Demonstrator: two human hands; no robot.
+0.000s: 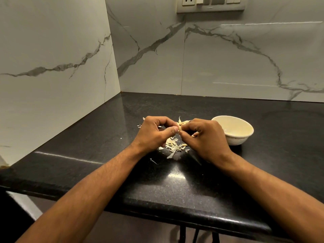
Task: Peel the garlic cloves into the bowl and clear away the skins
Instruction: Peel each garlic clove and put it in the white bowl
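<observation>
My left hand and my right hand meet above the black counter, fingertips pinched together on a garlic clove whose papery skin sticks up between them. Most of the clove is hidden by my fingers. A pile of pale garlic skins lies on the counter just below my hands. A cream bowl stands right of my right hand, almost touching it; what it holds I cannot make out.
A black stone counter fills a corner between two marble-look walls. A few stray skin flakes lie left of my hands. The counter's rounded front edge runs below my forearms. A switch panel sits high on the back wall.
</observation>
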